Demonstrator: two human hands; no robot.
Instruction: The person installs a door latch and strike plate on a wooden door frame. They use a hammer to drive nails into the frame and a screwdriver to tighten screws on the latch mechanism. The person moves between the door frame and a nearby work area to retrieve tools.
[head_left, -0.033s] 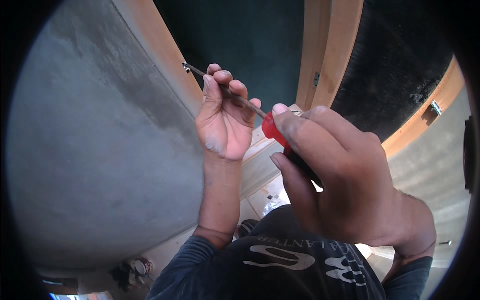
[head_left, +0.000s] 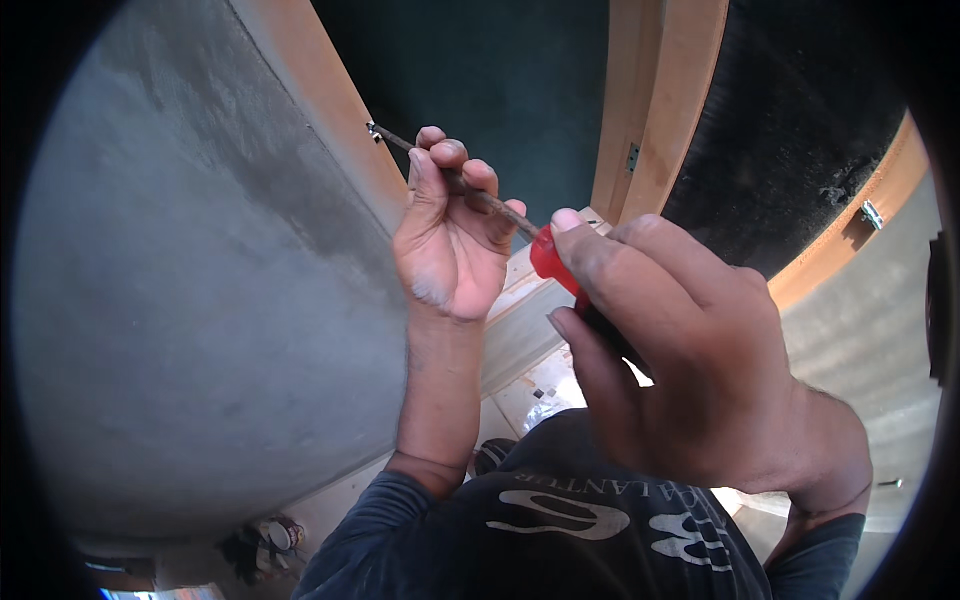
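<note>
Doorframe [head_left: 325, 85] beside grey wall [head_left: 200, 260]: right fingers [head_left: 640, 270] grip a screwdriver [head_left: 555, 262], left fingers [head_left: 480, 178] its shaft [head_left: 512, 216]; likely screwing at metal fitting [head_left: 375, 134], needing straight turns.

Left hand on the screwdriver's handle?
No, the right hand grips the red handle, while the left hand holds the shaft.

Wall [head_left: 220, 290] left of the screwdriver [head_left: 550, 259]

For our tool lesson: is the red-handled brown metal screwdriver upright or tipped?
Tipped: the screwdriver slants from the right hand, across the curled left hand, toward a small silver metal fitting.
</note>
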